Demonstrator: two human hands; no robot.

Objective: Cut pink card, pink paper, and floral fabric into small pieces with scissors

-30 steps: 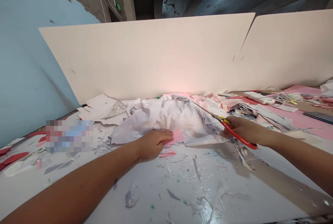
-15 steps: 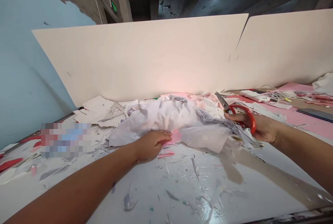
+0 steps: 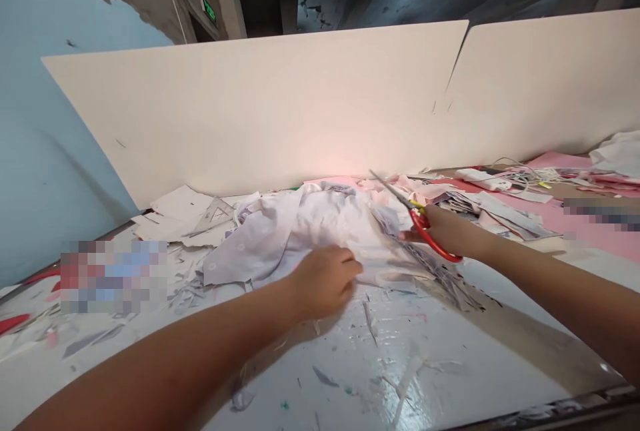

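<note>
My right hand (image 3: 455,232) is wrapped round scissors (image 3: 425,234) with red handles, their blades angled up to the left over the cloth. A heap of thin white and pale lilac fabric (image 3: 320,217) lies crumpled in front of me. At its near edge is my left hand (image 3: 327,281), slightly blurred, with curled fingers. Whatever its fingertips pinch is hidden. A frayed grey-lilac strip of fabric (image 3: 450,284) trails from the heap below my right hand.
Cloth scraps and thread litter the white tabletop (image 3: 350,364). Back left lie paper pieces (image 3: 183,207) and a clear set square (image 3: 215,214). A white power strip (image 3: 484,179) with cables and pink sheets lie at right. A pale board (image 3: 280,111) stands behind.
My left hand has moved right along the fabric's near edge, and the pink piece beside it is now mostly hidden. My right hand has shifted left with the scissors, and the near fabric flap has moved.
</note>
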